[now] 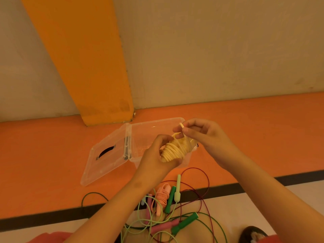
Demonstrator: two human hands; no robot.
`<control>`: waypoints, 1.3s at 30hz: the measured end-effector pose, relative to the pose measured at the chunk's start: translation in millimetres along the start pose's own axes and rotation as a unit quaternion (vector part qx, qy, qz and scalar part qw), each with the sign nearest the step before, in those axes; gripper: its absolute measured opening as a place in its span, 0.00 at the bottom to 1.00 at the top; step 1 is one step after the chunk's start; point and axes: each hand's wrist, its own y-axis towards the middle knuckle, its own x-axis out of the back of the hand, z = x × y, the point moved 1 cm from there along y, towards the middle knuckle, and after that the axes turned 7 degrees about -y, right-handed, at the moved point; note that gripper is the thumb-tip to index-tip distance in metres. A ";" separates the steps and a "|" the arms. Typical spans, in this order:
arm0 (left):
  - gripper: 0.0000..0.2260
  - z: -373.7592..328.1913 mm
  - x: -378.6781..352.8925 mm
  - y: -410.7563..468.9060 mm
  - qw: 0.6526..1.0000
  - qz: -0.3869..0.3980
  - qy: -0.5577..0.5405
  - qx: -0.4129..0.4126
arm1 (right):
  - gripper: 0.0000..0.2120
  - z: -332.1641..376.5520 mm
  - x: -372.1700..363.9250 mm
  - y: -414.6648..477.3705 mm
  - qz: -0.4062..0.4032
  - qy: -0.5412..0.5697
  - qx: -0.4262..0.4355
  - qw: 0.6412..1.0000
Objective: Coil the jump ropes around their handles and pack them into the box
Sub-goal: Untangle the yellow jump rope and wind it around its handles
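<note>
Left hand curled round the coiled yellow jump rope, right hand pinching its loose end between thumb and finger, held just over the open clear box on the orange floor — other ropes tangled nearer the person.

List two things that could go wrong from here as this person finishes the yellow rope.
1. The yellow coil is held only by the left hand's grip and the right hand's pinch on its free end; if that end slips before it is tucked, the turns may spring loose.
2. The loose ropes on the floor lie crossed; pulling one out may drag or knot the others.
</note>
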 end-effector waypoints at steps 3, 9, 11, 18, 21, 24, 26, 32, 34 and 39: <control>0.23 0.0 0.7 -1.6 1.000 0.001 0.015 0.000 | 0.04 -2.5 2.1 0.3 -0.028 -0.072 -0.001 0.997; 0.25 -5.3 0.5 -5.5 0.999 -0.026 0.022 -0.015 | 0.09 -1.8 7.7 3.1 -0.073 -0.237 0.027 0.968; 0.26 -5.9 -0.1 -5.8 0.999 -0.032 0.010 -0.017 | 0.09 -4.7 6.0 3.5 -0.080 -0.322 0.048 0.942; 0.26 -8.1 -1.4 -4.9 0.998 -0.046 -0.022 -0.020 | 0.07 -7.6 -0.2 2.1 -0.072 -0.451 0.133 0.880; 0.26 -8.3 -1.0 -4.7 0.998 -0.056 -0.020 -0.026 | 0.07 -8.4 2.3 3.2 -0.089 -0.460 0.165 0.868; 0.27 -8.5 0.0 -3.9 0.997 -0.064 -0.015 -0.031 | 0.08 -10.8 2.3 3.6 -0.073 -0.481 0.203 0.850; 0.27 -8.2 0.3 -4.3 0.997 -0.067 -0.009 -0.036 | 0.07 -13.2 -0.7 3.3 -0.056 -0.485 0.220 0.845; 0.27 -4.9 2.4 -6.5 0.996 -0.081 -0.001 -0.039 | 0.04 -18.9 -6.8 2.9 -0.039 -0.421 0.181 0.888; 0.27 -5.5 1.5 -7.1 0.995 -0.086 0.000 -0.043 | 0.03 -19.3 -11.0 2.7 -0.067 -0.416 0.158 0.893; 0.25 -11.4 0.8 -5.4 0.991 -0.110 0.015 -0.070 | 0.04 -19.2 -17.6 4.8 -0.121 -0.407 0.141 0.894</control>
